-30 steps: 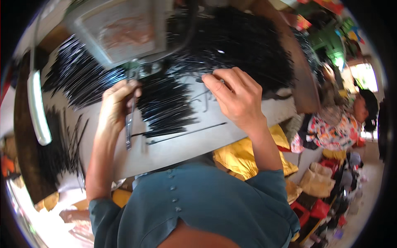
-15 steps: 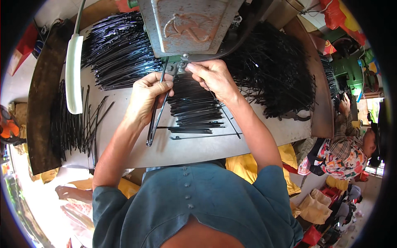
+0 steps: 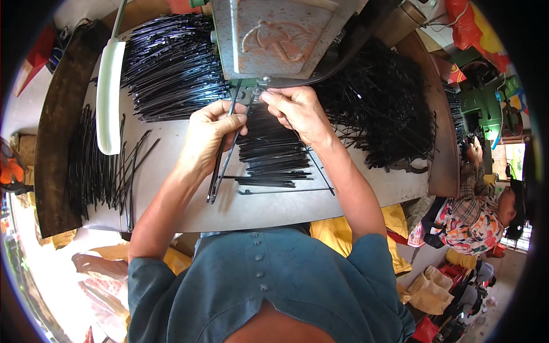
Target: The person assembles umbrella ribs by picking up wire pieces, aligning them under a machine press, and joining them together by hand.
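Observation:
Under the head of a grey metal press (image 3: pixel 274 43), both my hands work close together. My left hand (image 3: pixel 213 128) is closed around a few thin black umbrella ribs (image 3: pixel 218 178), which slant down toward me; their upper ends reach the press's small metal fixture (image 3: pixel 257 91). At that fixture my right hand (image 3: pixel 298 111) pinches with thumb and forefinger, and a thin black rib (image 3: pixel 315 162) trails below its palm. The tip of the pinch is too small to make out. Beneath the hands lies a stack of black ribs (image 3: pixel 273 154), with one loose rib (image 3: pixel 280 191) nearer to me.
A neat pile of black ribs (image 3: pixel 171 74) lies at the left and a tangled heap (image 3: pixel 377 103) at the right. More ribs (image 3: pixel 94 166) line the table's left side. A white lamp (image 3: pixel 109 97) hangs there. A person (image 3: pixel 472 223) sits at another machine at far right.
The view has shifted slightly, so the press appears a little farther right. My hands keep nearly the same grip and place at the fixture.

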A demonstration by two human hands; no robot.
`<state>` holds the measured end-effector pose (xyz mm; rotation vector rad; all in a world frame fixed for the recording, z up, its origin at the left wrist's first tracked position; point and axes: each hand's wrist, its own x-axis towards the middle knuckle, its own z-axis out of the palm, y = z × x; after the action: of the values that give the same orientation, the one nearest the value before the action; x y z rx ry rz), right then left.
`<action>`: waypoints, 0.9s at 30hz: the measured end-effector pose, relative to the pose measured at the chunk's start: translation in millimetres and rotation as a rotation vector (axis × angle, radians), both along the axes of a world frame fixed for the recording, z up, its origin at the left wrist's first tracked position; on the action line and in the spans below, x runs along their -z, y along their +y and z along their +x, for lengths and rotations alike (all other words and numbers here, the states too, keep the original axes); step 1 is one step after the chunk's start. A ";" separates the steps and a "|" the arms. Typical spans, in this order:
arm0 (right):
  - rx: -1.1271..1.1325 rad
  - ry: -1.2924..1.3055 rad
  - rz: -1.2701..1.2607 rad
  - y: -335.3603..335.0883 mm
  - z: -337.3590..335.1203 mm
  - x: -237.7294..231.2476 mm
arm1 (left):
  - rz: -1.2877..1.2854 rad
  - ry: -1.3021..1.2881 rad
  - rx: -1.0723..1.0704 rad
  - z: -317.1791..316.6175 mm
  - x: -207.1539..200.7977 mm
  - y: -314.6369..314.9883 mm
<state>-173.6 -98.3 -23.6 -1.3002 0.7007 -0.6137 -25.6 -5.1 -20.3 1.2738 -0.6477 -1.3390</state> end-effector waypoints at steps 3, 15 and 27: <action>0.022 0.030 -0.022 0.9 0.7 -2.6 | -0.007 -0.006 0.008 -0.1 0.0 -1.0; 0.063 -0.001 0.218 12.0 -4.6 -2.5 | 0.010 -0.089 0.069 2.2 0.0 3.6; 0.171 -0.129 0.148 16.5 11.9 2.3 | -0.046 -0.063 -0.003 -8.5 9.8 -10.2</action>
<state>-161.7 -81.8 -25.8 -1.0618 0.7411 -0.7625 -34.1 -15.3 -30.1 1.2834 -0.7170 -1.2785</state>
